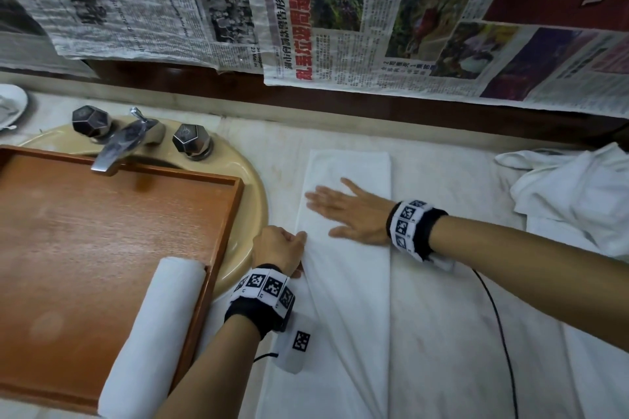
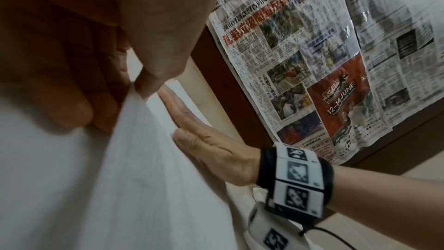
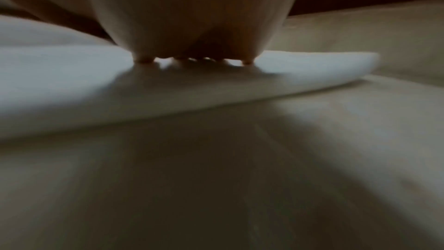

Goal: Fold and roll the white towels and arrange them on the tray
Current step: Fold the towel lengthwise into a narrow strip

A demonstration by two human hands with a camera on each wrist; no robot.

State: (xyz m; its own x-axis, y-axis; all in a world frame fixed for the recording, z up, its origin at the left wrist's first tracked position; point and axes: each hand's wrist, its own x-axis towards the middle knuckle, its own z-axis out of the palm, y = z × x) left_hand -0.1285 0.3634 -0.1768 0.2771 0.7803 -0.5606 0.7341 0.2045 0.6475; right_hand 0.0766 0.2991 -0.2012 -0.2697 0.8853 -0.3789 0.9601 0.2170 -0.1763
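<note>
A white towel folded into a long strip lies on the counter, running away from me. My right hand lies flat on its far half with straight fingers, pressing it down. My left hand pinches the strip's left edge between thumb and fingers; the left wrist view shows the towel edge caught under the left hand's thumb. One rolled white towel lies along the right side of the wooden tray. In the dim right wrist view, the right hand rests on the towel.
The tray sits over a beige sink with a chrome tap at the back. A heap of unfolded white towels lies at the far right. Newspapers cover the wall behind. A black cable trails from my right wrist.
</note>
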